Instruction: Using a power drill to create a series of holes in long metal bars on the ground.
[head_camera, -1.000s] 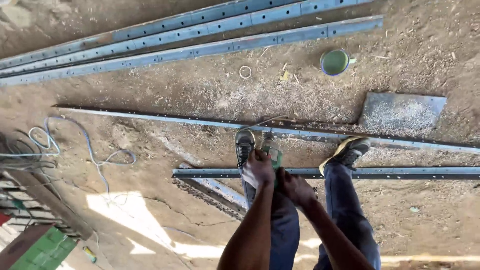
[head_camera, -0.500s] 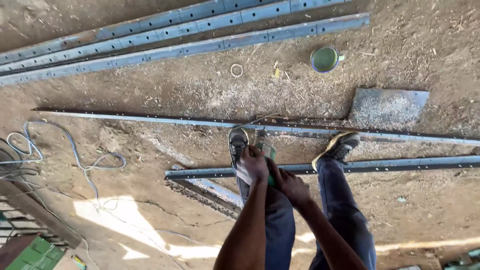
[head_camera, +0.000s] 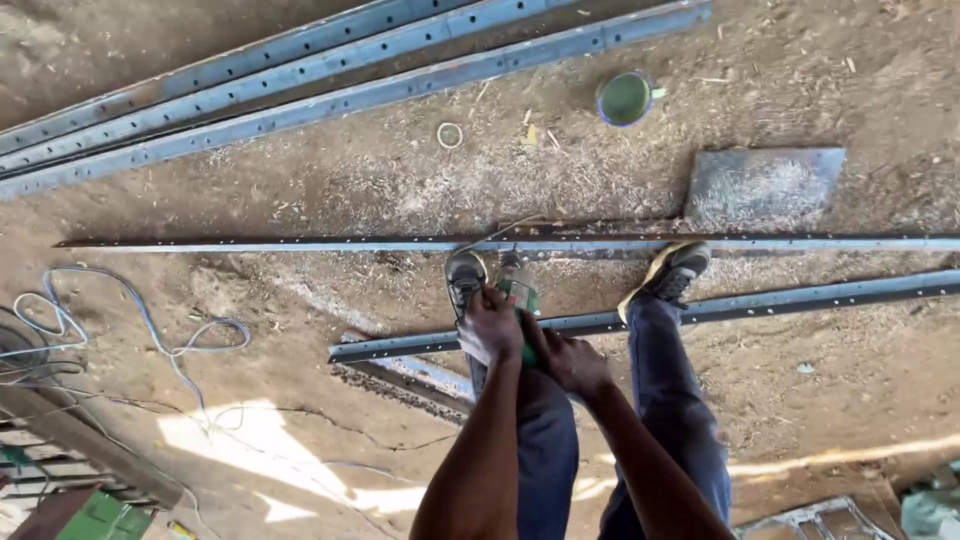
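We see both hands closed around a green power tool (head_camera: 519, 300) just below the middle of the view. The left hand (head_camera: 489, 325) wraps the tool's upper part from the nine o'clock side, fingers fully curled over it; the right hand (head_camera: 570, 360) clamps its rear end from the five o'clock side, also fully closed. The tool is small, with a green body and a pale, greyish front end that points toward twelve o'clock, down at a long thin metal bar (head_camera: 300, 244) lying across the dirt floor (head_camera: 330, 190). Whether the tool's tip touches the bar, we cannot tell. A thin cord arcs off the tool toward one o'clock. A second bar with holes (head_camera: 800, 297) lies just below it, under the person's shoes. At eleven o'clock lies a stack of blue-grey rails (head_camera: 250, 90); at one o'clock sits a green tin (head_camera: 624, 99), and a flat metal plate (head_camera: 765, 185) lies at two o'clock.
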